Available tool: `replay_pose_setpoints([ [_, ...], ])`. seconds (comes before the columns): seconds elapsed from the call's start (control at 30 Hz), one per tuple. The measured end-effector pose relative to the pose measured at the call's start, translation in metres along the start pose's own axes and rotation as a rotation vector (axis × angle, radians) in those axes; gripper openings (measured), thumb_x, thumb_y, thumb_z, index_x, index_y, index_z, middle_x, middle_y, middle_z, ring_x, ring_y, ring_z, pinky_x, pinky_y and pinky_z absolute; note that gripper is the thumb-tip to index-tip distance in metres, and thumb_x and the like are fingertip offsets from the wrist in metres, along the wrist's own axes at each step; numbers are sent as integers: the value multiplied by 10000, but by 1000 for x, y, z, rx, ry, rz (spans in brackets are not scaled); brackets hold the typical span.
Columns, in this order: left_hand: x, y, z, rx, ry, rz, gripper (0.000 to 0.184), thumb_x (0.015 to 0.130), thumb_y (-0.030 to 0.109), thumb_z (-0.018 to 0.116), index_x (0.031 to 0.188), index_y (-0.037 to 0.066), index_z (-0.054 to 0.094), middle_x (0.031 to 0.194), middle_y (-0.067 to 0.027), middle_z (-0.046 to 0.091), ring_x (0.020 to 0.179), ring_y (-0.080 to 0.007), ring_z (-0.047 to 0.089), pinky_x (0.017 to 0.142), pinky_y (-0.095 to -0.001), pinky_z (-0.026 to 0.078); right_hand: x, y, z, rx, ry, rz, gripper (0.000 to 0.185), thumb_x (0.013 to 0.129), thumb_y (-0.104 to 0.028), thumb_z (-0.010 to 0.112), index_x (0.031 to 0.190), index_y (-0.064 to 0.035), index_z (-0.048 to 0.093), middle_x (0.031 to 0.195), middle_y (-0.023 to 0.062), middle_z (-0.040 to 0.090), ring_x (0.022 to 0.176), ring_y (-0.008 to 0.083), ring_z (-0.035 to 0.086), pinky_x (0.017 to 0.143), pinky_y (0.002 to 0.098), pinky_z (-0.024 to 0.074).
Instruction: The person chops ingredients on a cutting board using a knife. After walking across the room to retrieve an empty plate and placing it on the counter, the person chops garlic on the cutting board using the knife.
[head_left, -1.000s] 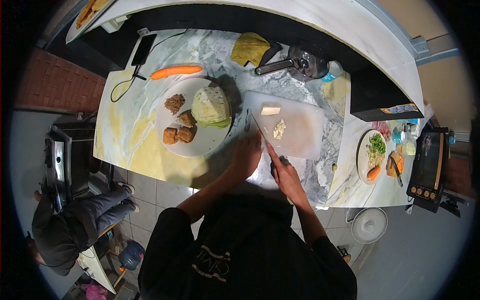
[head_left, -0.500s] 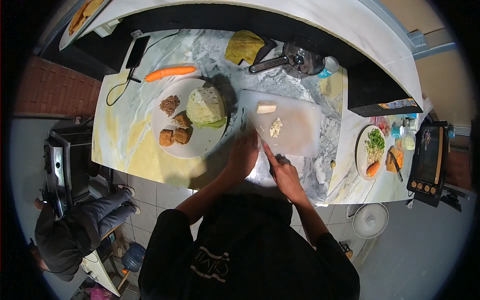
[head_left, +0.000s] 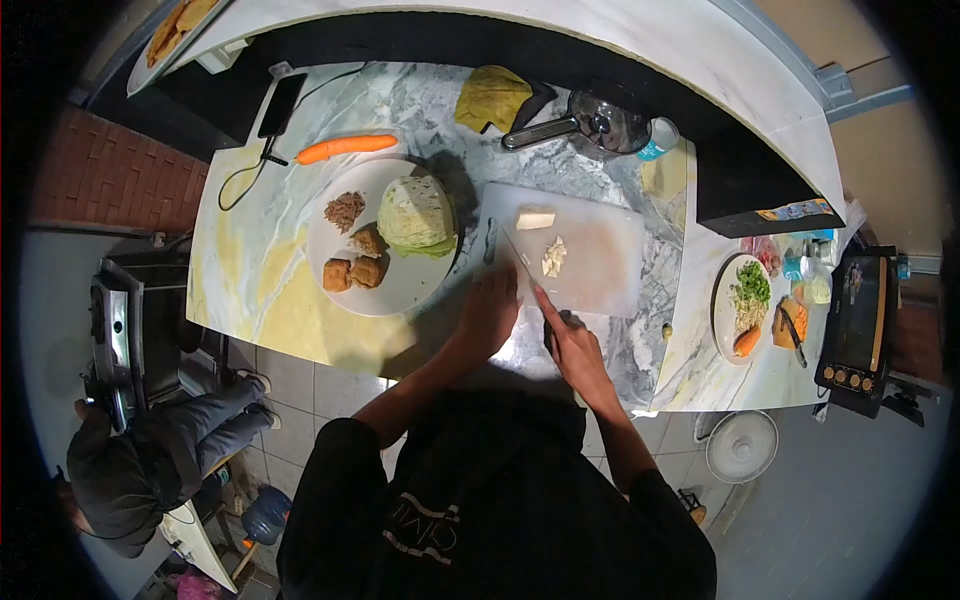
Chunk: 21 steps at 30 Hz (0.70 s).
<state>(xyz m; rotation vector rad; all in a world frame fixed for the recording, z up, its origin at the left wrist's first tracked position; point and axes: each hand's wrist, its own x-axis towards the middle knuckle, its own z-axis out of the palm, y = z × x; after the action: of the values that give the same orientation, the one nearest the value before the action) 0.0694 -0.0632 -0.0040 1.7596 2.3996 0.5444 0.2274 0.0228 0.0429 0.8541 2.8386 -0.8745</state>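
Observation:
My right hand (head_left: 575, 352) is wrapped round the handle of a knife (head_left: 527, 268), whose blade lies over the left part of a white cutting board (head_left: 610, 245). My left hand (head_left: 487, 312) rests at the board's lower left edge, close beside the blade; its fingers look together, and anything under them is hidden. On the board are a pale block (head_left: 536, 218) and a small heap of cut pale pieces (head_left: 553, 257). Left of the board, a white plate (head_left: 385, 295) holds a cabbage piece (head_left: 415, 215), brown chunks (head_left: 352, 270) and a brown minced heap (head_left: 344, 211).
A carrot (head_left: 347, 148), a phone (head_left: 282, 105) with a cable, a yellow cloth (head_left: 492, 98) and a dark pan (head_left: 605, 125) lie along the back. At right are a plate of chopped vegetables (head_left: 750, 295) and another knife (head_left: 793, 340). A person (head_left: 130, 465) is at lower left.
The view has shifted slightly. My hands stay nearly in place, with the knife still at the board's left part. The person at lower left has moved an arm slightly.

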Motion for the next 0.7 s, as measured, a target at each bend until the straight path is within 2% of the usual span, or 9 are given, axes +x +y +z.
replay_pose_setpoints([
  [0.17,-3,-2,4,-20,-29,-1,619,819,211,628,1306,-101,410,1014,-185,557,924,-317,550,810,-407,443,0,-2,1,70,56,-37,830,769,48,520,1494,-218,216,809,226,597,660,381,580,629,471,490],
  [0.23,-3,-2,4,-10,-16,4,626,816,209,632,1309,-104,406,1013,-185,557,923,-316,550,809,-407,443,0,-5,-1,144,14,7,820,781,104,477,1493,-216,226,757,206,535,656,370,539,669,454,458],
  [0.43,-4,-1,4,-17,-35,-10,633,814,214,643,1311,-100,408,1019,-188,560,927,-316,550,816,-407,440,-2,-12,-7,253,-74,60,808,787,105,465,1496,-193,216,736,204,517,636,357,515,666,425,453],
  [0.7,-5,-1,6,-3,-16,2,638,800,229,660,1298,-91,424,1053,-183,561,959,-322,550,830,-414,437,-4,-16,-5,284,-51,49,799,794,104,463,1495,-187,212,733,221,525,638,369,521,670,441,446],
])
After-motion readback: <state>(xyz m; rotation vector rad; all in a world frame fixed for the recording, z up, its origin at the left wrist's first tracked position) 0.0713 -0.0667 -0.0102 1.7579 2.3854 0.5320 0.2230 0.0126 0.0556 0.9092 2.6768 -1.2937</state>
